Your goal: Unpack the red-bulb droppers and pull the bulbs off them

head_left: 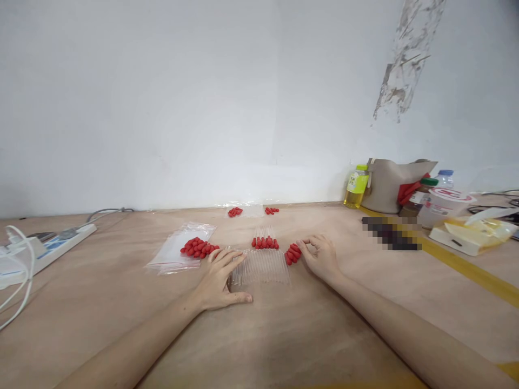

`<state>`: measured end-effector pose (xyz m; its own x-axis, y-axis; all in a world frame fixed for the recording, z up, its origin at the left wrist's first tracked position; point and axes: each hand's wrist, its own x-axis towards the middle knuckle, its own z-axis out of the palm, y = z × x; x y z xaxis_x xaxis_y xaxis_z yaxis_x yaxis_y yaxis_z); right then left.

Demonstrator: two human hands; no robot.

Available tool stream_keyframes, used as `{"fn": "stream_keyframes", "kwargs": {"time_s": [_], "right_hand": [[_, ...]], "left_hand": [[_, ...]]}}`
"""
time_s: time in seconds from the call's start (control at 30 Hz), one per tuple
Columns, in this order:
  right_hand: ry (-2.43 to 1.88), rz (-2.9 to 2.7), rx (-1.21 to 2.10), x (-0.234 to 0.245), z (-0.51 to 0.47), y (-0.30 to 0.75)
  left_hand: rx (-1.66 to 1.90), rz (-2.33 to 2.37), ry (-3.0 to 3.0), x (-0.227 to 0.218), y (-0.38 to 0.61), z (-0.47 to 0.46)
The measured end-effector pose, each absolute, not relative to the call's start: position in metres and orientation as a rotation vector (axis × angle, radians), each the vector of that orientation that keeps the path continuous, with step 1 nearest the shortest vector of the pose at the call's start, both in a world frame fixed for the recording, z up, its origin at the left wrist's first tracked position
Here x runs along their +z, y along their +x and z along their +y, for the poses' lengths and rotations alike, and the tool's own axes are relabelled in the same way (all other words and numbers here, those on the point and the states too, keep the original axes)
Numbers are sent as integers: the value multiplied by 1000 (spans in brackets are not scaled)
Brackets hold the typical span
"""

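Note:
My left hand [221,281] lies palm down with its fingers spread over the left end of a row of clear thin tubes [265,267]. Its fingertips reach beside a heap of red rubber bulbs [198,247]. My right hand [322,258] has curled fingers, thumb and forefinger close together at the edge of a smaller group of red rubber bulbs [292,254]; the bulb at its fingertips is partly hidden. Beyond the tubes lie several droppers [265,242], red bulbs toward me and clear stems pointing away.
Under the left heap are clear plastic bags [174,248]. More red pieces [235,212] lie near the wall. A white power strip [60,251] with cables is at left. On the right stand a yellow-green bottle [356,188], a beige bag [389,186], a cup [445,208] and a tissue pack [472,235].

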<state>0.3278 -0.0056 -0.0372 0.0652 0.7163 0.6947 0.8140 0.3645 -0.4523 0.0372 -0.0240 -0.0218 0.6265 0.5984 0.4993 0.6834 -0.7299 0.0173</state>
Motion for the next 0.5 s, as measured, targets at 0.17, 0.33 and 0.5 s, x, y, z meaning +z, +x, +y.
{"fn": "stream_keyframes", "kwargs": {"time_s": [0.17,0.33,0.5], "right_hand": [[-1402,-1809,-137,-17,0,310],[-1630,-1869,-34,-1,20,277],[-1902,-1824,26,1,46,255]], "left_hand": [[-639,-1103,-2725,-23,39,-23],[-663,-1116,-2707,-24,39,-23],[-788,-1106,-2636,-24,35,-24]]}}
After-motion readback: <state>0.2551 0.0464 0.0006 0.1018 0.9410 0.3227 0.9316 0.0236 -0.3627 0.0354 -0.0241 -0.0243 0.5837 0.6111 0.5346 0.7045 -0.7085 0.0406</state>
